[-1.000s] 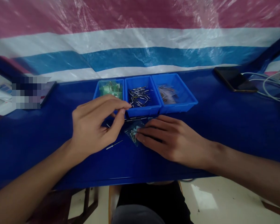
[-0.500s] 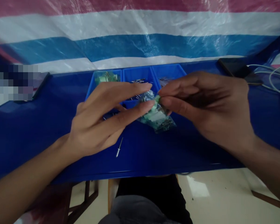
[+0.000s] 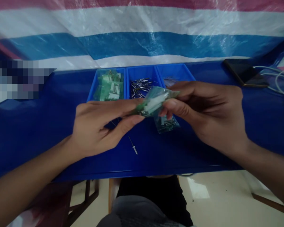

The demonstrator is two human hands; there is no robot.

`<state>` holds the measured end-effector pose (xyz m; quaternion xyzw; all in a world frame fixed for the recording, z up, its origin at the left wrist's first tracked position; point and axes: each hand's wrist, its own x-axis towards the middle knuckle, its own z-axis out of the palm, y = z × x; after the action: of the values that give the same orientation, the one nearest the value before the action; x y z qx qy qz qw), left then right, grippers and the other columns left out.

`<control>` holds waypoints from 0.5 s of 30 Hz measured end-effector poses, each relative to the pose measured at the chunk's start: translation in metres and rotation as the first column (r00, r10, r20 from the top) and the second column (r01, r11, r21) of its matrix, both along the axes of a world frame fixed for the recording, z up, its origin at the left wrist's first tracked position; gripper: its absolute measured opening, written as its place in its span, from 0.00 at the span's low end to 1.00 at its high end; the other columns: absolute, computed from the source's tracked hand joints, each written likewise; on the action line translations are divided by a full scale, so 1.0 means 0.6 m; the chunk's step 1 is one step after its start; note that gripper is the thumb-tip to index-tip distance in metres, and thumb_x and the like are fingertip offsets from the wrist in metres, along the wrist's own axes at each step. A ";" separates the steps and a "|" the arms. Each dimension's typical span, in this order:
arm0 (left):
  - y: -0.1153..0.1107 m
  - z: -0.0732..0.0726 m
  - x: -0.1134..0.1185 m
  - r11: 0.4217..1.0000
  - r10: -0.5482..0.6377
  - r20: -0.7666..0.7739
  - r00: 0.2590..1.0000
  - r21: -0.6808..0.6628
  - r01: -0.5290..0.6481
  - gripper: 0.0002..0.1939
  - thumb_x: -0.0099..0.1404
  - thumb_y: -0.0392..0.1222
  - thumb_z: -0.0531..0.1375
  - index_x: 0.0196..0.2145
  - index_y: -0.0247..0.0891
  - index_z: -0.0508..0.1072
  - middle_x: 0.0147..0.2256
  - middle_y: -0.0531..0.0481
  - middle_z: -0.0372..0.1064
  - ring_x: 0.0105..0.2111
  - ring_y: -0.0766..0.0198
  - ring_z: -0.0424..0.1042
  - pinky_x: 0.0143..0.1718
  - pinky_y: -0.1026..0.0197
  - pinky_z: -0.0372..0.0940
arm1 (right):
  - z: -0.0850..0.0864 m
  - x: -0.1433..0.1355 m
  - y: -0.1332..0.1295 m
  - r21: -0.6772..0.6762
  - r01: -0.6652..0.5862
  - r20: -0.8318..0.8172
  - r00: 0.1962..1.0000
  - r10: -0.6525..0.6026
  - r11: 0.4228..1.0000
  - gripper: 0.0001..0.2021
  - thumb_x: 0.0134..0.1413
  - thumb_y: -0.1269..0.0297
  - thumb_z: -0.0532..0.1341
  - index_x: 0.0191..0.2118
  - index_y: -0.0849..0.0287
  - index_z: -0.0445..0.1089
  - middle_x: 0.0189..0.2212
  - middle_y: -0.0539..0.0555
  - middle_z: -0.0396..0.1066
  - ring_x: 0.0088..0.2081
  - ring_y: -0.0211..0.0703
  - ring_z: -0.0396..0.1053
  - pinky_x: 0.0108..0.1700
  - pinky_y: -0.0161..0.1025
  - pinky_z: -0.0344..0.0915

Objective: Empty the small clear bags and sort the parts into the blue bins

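Note:
Both of my hands hold one small clear plastic bag [image 3: 157, 104] above the blue table [image 3: 38, 126]. It has green and white at its top and small metal pins at its hanging bottom end. My left hand [image 3: 101, 127] pinches the bag's left end between thumb and fingers. My right hand [image 3: 203, 113] grips its right end. One loose metal pin [image 3: 133, 145] lies on the table just under my left hand. Behind the hands stand three blue bins: the left bin [image 3: 109, 85] with green bags, the middle bin [image 3: 142, 85] with loose pins, the right bin [image 3: 176, 77] partly hidden.
A dark phone [image 3: 246, 75] lies at the back right beside white cables [image 3: 281, 82]. A striped plastic sheet [image 3: 142, 34] hangs behind the table. The table's front edge runs just below my hands, with floor and my dark-clothed lap [image 3: 146, 201] beneath.
My right hand lifted the bag off the table, and my left hand came over and took its left end. The loose pin on the table has shifted slightly.

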<state>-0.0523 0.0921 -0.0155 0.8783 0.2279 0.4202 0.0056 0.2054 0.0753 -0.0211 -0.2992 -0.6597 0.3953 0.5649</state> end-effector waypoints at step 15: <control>0.016 0.020 -0.011 0.999 0.015 0.094 0.995 0.044 -0.019 0.05 0.78 0.41 0.72 0.47 0.53 0.88 0.43 0.59 0.87 0.43 0.59 0.85 0.42 0.54 0.82 | 0.007 0.005 -0.008 -0.062 -0.085 0.073 0.993 0.090 0.994 0.10 0.76 0.66 0.69 0.57 0.47 0.82 0.37 0.45 0.85 0.31 0.38 0.82 0.26 0.37 0.77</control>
<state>-0.0590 0.1015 -0.0034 0.8555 0.2256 0.4659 -0.0070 0.2087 0.0705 -0.0167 -0.3013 -0.6812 0.4272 0.5125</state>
